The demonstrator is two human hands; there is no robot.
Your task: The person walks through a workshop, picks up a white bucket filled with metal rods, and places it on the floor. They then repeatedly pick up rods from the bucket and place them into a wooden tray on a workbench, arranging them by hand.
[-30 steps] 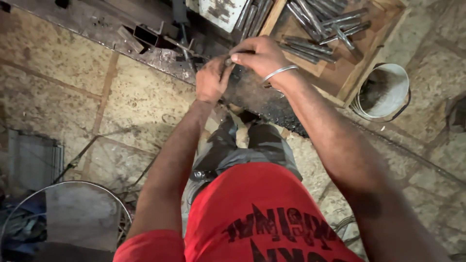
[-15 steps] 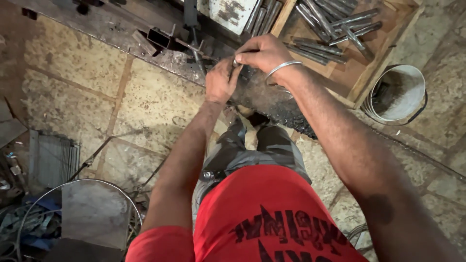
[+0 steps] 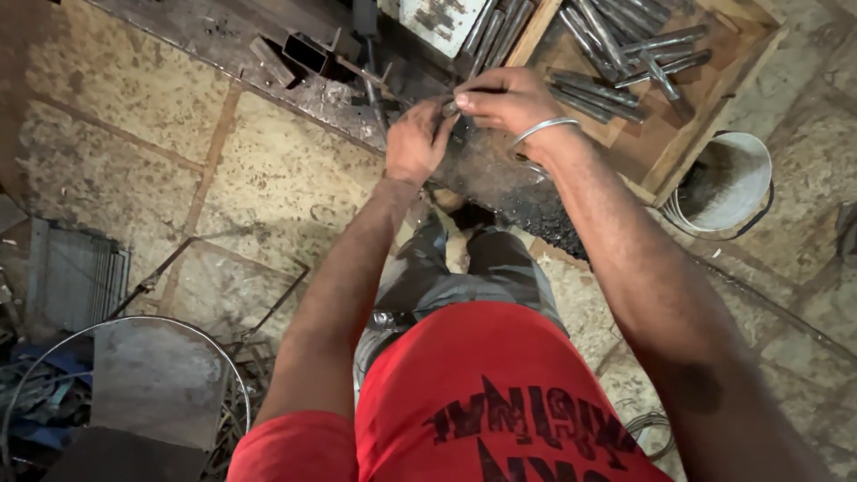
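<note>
1. Below the grip: stone-slab floor, pale, mottled, crossed by dark joints; under it all, and the largest surface in view.
2. Directly under the grip: dark metal workbench, scorched and gritty, running slantwise from upper left toward lower right.
3. Right of the grip and beyond it: shallow wooden tray with raised rim, set on the bench end.
4. Lower left, well apart from the grip: thin wire hoop over a grey plate, amid scrap on the floor.
5. Right of the grip, past the tray corner: white bucket, round, soiled inside, standing on the floor.
6. Far left of the grip: ribbed grey metal sheet, lying flat.
7. Inside the tray, just beyond the right knuckles: grey metal rods, many, lying loosely side by side and crossed.
8. Left of the grip, on the bench: square steel tube, short, open end facing up.
9. At the grip: right hand, fingers bent inward, thumb and forefinger pinched narrow on a small dark metal piece; kind not discernible.
10. At the grip, touching the right fingertips: left hand, curled closed about the near side of the same piece, back of hand upward.
11. Just behind the grip, on the right wrist: silver bangle, plain, thin.
12. Location of the held piece: between both hands, just above the bench edge, mostly hidden by fingers.
</note>
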